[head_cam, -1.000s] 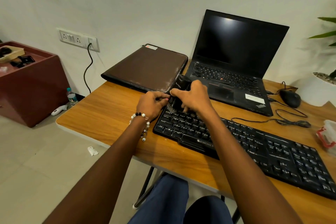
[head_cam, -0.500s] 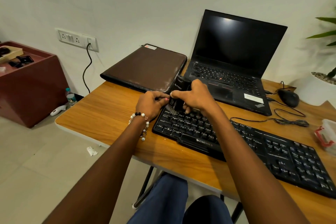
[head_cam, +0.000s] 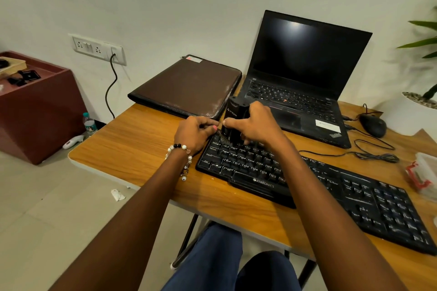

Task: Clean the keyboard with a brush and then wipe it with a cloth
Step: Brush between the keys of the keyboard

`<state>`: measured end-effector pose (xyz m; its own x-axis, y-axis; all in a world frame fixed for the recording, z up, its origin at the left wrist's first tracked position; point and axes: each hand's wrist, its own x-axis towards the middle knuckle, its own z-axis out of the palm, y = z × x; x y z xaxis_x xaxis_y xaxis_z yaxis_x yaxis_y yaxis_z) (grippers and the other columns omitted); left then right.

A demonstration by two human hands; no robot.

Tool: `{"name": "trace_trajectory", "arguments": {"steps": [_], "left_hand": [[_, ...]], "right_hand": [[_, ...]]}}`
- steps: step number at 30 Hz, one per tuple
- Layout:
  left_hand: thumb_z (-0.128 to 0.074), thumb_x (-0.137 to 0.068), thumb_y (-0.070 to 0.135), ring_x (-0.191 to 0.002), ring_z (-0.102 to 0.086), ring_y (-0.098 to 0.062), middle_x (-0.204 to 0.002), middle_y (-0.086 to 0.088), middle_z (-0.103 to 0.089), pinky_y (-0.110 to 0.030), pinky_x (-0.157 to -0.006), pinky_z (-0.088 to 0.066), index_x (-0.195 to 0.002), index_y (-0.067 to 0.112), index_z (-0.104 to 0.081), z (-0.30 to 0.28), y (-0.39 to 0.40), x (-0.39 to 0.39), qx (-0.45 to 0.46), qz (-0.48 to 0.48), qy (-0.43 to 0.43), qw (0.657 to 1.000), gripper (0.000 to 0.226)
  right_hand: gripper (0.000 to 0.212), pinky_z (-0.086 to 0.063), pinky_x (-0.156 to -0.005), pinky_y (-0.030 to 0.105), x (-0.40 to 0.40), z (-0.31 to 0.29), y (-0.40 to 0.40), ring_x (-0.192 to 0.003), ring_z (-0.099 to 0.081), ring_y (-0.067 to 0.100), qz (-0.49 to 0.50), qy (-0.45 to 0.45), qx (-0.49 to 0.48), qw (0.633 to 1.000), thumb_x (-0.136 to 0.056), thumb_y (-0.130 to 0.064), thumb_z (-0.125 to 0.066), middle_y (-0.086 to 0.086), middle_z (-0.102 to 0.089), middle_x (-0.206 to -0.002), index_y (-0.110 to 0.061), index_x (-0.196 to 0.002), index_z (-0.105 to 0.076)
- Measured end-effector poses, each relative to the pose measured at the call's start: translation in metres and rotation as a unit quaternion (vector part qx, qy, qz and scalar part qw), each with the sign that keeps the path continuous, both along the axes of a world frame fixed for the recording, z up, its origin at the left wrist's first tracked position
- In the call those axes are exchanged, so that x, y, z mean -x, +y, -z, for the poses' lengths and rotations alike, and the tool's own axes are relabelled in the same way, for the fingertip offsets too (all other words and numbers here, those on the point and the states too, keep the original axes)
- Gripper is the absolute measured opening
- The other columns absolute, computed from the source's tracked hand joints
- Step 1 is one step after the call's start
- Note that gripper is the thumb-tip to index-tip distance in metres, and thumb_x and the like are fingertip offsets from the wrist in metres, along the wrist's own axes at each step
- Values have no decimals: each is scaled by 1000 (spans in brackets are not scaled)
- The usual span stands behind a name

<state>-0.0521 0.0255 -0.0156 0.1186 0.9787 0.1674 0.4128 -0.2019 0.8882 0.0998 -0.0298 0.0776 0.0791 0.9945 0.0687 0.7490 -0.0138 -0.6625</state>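
Two hands working: my right hand (head_cam: 256, 125) grips the brush (head_cam: 233, 120) upright, bristles on the keyboard (head_cam: 307, 186); my left hand (head_cam: 195, 132), curled, steadies its corner.

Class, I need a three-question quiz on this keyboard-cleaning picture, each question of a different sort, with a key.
1. True or false: the brush is over the number pad of the keyboard.
2. Which hand grips the brush body: A) left hand, B) right hand?
3. Fill in: the laptop lid is ____.

Key: 1 false, it is at the keyboard's far left corner; 2 B; 3 open.
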Motion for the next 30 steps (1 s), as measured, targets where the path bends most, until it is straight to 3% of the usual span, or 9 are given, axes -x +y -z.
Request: {"name": "trace_trajectory", "arguments": {"steps": [3,7,12,16,19,22,25,30], "left_hand": [[-71,-85,20,-87,-68,-11,-93,2,-73,-38,-82,-58,-100,24,-75,1,1,0,3,3,-4,1000,16],[-71,-85,19,-87,-68,-11,-94,2,-73,-39,-82,-58,-99,24,-75,1,2,0,5,2,-8,1000,15],[-70,-86,20,-88,-68,-11,-95,2,-73,-39,-82,-58,-100,23,-75,2,2,0,-8,2,0,1000,16],[-71,-85,21,-89,-67,-11,-94,4,-73,-39,-83,-57,-98,25,-76,4,4,0,-6,-2,-1,1000,14],[-71,-84,20,-89,-67,-10,-94,4,-74,-39,-82,-57,-97,25,-76,5,4,0,-6,-1,-11,1000,14],[-71,-85,21,-91,-67,-10,-96,4,-74,-38,-83,-57,-98,24,-76,4,4,0,-7,0,-6,1000,15],[-71,-85,22,-90,-67,-11,-96,4,-73,-39,-83,-57,-98,26,-75,4,4,0,-3,0,-3,1000,14],[-70,-85,23,-90,-67,-11,-94,4,-73,-40,-82,-57,-97,28,-75,4,5,-1,-1,0,1,1000,14]], "right_hand": [[34,-56,-45,33,-4,-8,3,-50,-64,19,-4,-29,22,999,-75,-31,-76,10,-69,-80,-3,-89,-63],[31,-58,-52,39,-3,-5,4,-56,-66,20,53,-8,-49,997,-76,-32,-74,8,-68,-74,-5,-81,-62],[27,-48,-38,23,7,11,-4,-45,-63,14,86,57,-71,992,-83,-31,-72,5,-68,-76,-7,-82,-60],[29,-48,-37,24,4,6,-9,-37,-59,10,67,29,-25,997,-82,-30,-71,6,-67,-65,-4,-80,-60],[29,-50,-39,26,-5,-3,-9,-40,-61,17,53,9,10,999,-80,-30,-73,8,-67,-63,-3,-80,-61],[29,-45,-36,22,-11,-5,-7,-38,-60,13,77,-13,-22,997,-78,-33,-73,4,-66,-65,-9,-72,-58],[29,-45,-36,21,-6,5,-7,-42,-62,11,104,33,-75,991,-81,-35,-73,3,-67,-70,-10,-76,-59],[32,-45,-36,21,-3,14,-16,-38,-60,10,94,51,-67,992,-84,-35,-71,6,-67,-67,-7,-73,-58]]}}
